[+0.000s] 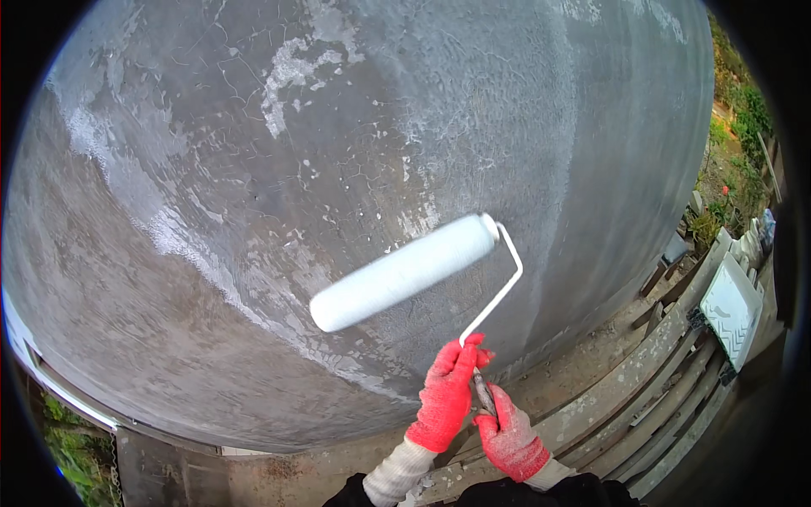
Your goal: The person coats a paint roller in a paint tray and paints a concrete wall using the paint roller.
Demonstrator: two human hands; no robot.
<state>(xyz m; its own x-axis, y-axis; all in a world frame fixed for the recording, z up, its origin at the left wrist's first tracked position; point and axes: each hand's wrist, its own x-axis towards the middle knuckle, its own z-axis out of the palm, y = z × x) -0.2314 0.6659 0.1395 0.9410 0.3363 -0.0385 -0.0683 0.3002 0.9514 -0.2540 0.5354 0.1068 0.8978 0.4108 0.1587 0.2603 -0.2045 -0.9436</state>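
Note:
A paint roller with a long white cover [405, 272] slants in front of a grey rendered wall [209, 139]. Its white metal frame [495, 305] bends down into a worn handle [484, 390]. My left hand [447, 396], in a red-coated glove with a white cuff, closes around the top of the handle, where the frame enters it. Lower on the same handle grips my right hand [512, 437], gloved alike. Whether the cover touches the wall cannot be told. A paler, whitish band [500, 95] runs down the wall's right half, beside cracked and patchy render.
Long weathered planks [608, 412] lie stacked along the wall's foot at the lower right. On them rests a white-smeared paint tray [732, 310] with a ridged end. Plants [747, 120] grow beyond the wall's right edge, and greenery [70, 443] shows at lower left.

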